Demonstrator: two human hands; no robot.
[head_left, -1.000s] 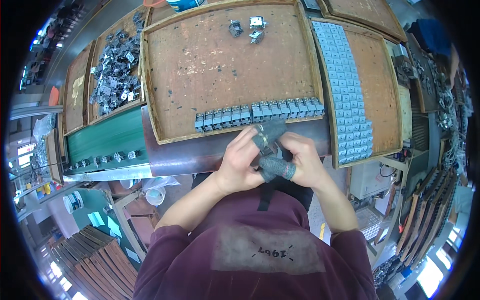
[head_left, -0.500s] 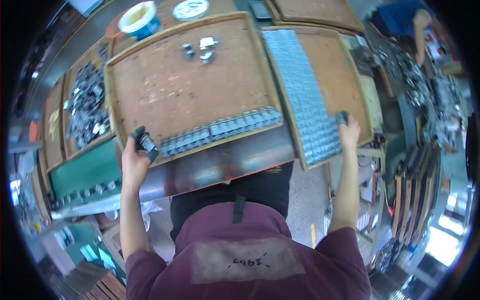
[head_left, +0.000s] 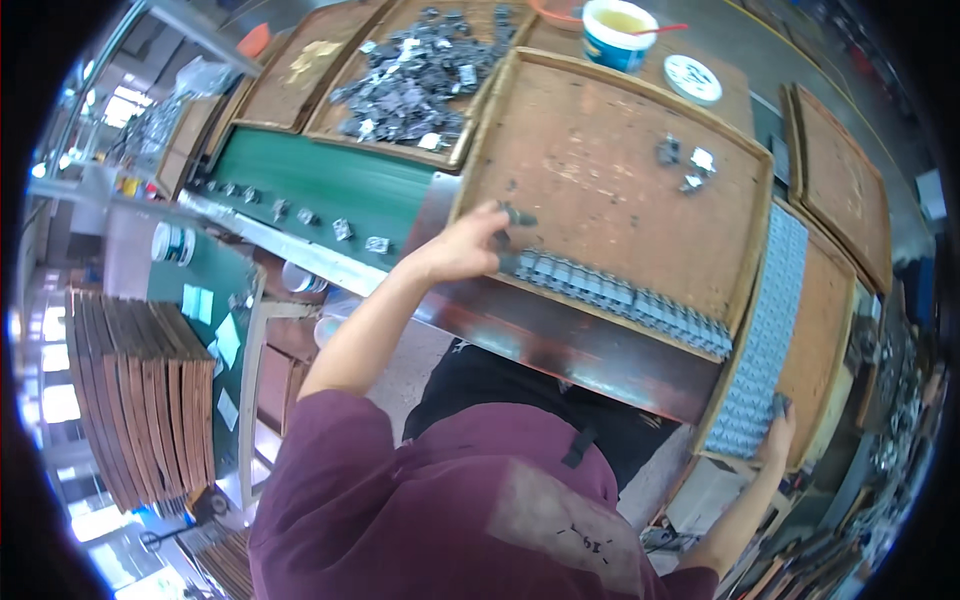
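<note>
My left hand (head_left: 470,245) reaches over the near left corner of a wooden tray (head_left: 610,82). Its fingers, with dark coverings on the tips, are spread, and no part shows between them. The thumb side is beside the left end of a row of small grey metal parts (head_left: 625,300) along the tray's near edge. My right hand (head_left: 778,438) rests at the right side of a band of closely packed blue-grey parts (head_left: 765,330) in a second wooden tray (head_left: 815,350). One dark-covered fingertip touches the band's edge; the other fingers are hidden.
A few loose metal parts (head_left: 690,168) lie in the first tray. Behind are a tub (head_left: 618,38) and a white lid (head_left: 692,80). At left, a heap of metal parts (head_left: 415,85) fills another tray, and several parts line a green surface (head_left: 320,170).
My view has turned, shifting the trays rightward. Half a second ago my left hand held a small metal part; now its fingers are apart by the row. My right hand stays at the band's edge.
</note>
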